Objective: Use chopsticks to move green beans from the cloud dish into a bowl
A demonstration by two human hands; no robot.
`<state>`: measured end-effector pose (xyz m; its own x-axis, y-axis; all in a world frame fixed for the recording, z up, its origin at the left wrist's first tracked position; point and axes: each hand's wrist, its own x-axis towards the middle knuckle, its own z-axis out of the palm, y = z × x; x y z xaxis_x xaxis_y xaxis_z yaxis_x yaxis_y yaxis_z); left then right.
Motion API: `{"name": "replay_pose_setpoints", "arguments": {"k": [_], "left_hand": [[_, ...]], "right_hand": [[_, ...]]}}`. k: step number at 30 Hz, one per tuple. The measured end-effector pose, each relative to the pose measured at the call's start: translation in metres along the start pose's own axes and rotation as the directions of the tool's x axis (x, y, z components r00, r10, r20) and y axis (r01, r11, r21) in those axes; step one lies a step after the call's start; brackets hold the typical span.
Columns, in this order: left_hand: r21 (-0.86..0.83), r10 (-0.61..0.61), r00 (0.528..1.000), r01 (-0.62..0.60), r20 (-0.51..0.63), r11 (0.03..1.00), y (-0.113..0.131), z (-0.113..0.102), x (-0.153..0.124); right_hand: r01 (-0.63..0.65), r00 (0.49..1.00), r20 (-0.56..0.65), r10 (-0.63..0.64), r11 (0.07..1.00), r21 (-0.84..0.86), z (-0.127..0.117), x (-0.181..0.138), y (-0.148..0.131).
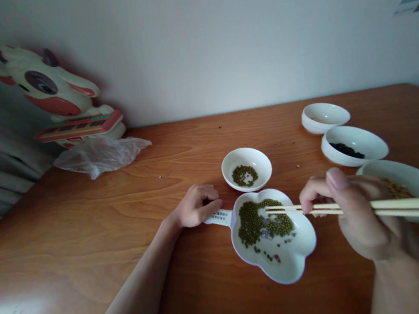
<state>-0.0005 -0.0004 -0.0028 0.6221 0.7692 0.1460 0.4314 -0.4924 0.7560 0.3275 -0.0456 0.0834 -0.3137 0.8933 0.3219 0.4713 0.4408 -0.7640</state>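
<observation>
My right hand (353,210) is closed around a pair of pale chopsticks (326,209). Their tips are over the green beans (254,223) in a white flower-shaped dish (303,232) with a purple rim; whether a bean is between them is too small to tell. At the end of the dish's flat handle (220,218) is my left hand (199,205), its fingers curled and the thumb along the handle. Just behind the dish stands a round white bowl (263,163) with a ring of green beans (245,175) on its bottom.
On the right are a white bowl (324,116), one with dark pieces (346,150) inside, and a bigger one with yellowish grains (396,188), partly behind my right hand. A cow-shaped toy keyboard (79,126) and a clear plastic bag (102,155) occupy the back left, near the wall.
</observation>
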Motion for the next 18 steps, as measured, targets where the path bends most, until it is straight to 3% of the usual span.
{"name": "replay_pose_setpoints", "arguments": {"k": [18], "left_hand": [[0.0,0.006,1.0,-0.006,0.003,1.0,0.0012,0.0,0.0008]], "right_hand": [[0.004,1.0,0.007,-0.004,1.0,-0.031,0.0002,0.0,-0.0044]]}}
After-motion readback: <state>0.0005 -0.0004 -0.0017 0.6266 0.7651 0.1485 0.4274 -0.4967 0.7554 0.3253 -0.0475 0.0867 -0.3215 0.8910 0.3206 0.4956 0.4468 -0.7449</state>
